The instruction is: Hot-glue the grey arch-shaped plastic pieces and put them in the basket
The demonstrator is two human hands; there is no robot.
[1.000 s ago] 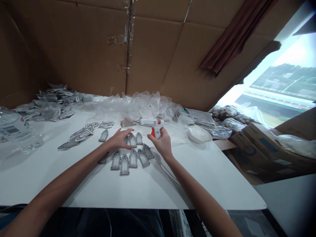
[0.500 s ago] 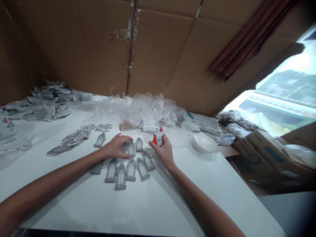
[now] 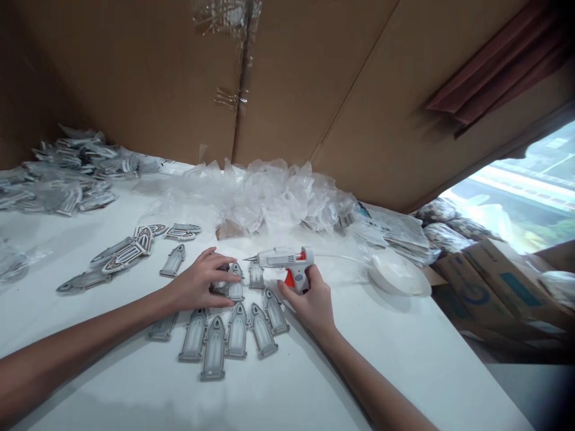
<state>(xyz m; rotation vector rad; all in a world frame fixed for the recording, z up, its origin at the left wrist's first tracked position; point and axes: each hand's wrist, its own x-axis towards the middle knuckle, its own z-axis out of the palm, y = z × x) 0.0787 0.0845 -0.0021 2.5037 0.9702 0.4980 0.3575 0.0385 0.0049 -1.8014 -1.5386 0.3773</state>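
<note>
My right hand (image 3: 309,299) is wrapped around the grip of a white glue gun (image 3: 282,257) with a red trigger. Its metal nozzle points left, just above one of the small grey arched window-shaped pieces (image 3: 256,275). My left hand (image 3: 202,281) hovers with fingers curved and apart over another grey arched piece (image 3: 236,282), which shows between thumb and fingers. Whether the fingertips touch it is hard to see. Several more grey arched pieces (image 3: 212,348) lie fanned out below the hands, and one (image 3: 173,260) lies left of my left hand.
White table (image 3: 287,395). Brown-patterned arched pieces (image 3: 128,254) overlap at left, with a bagged heap (image 3: 76,170) behind. Clear plastic bags (image 3: 274,194) pile along the cardboard wall (image 3: 175,84). A white bowl (image 3: 399,272) sits at right; cardboard boxes (image 3: 503,287) stand beyond the table.
The glue gun has been raised off the table by my right hand, and its nozzle is nearer my left hand. The view has shifted and come closer.
</note>
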